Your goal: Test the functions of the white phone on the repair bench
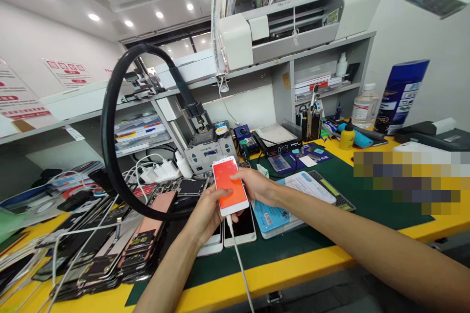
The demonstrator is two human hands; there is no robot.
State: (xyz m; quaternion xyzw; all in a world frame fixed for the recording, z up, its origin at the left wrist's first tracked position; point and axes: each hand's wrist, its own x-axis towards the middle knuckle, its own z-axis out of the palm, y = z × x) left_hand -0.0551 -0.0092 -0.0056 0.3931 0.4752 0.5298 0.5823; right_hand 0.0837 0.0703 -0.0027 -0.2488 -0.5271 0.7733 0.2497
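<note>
A white phone (230,181) with a lit orange-red screen is held upright between both hands. My left hand (205,208) grips its left side, the thumb lying over the lower screen. Around the right edge is my right hand (255,186), its thumb on the middle of the screen. A white cable (238,254) is plugged into the phone's bottom end and hangs down past the table edge. Under the hands lies another white-framed phone (240,230) with a dark screen, on the green mat (286,252).
Stacked phone parts (143,239) fill the left side beside a thick black hose (106,132). Blue and white packets (273,212) lie right of the phones. Behind stand a grey hot-air station (211,154), a yellow bottle (346,137) and shelves (330,93).
</note>
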